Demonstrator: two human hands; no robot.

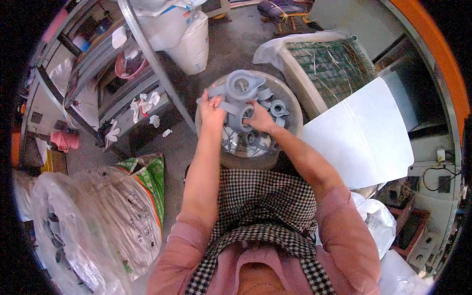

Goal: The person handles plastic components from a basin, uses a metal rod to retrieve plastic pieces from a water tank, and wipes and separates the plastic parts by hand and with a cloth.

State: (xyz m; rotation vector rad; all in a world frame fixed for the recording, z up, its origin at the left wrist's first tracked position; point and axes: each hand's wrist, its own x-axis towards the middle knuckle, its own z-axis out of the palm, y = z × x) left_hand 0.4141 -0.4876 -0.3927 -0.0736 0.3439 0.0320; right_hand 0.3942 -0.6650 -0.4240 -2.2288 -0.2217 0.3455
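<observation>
Left hand (212,109) at upper centre, fingers curled around a grey handle (229,107), right hand (261,119) beside it, fingers pinching a grey ring (239,119), tub (246,161) of parts (266,93) beneath.

Workroom surroundings, seen from above. The dark grey floor (231,42), paler toward the far end under diffuse light, runs between crowded sides. Left: a metal rack (155,61) with a slanting post and several bars; a pink basket (65,141) stands beyond it. Far side: plump white sacks (194,49) and a low stand (282,10) draped in dark purple. Right: a grey wall panel (344,19), an orange border strip (445,54) (curved in this wide view), and a white plug (441,155) with black cable.
</observation>
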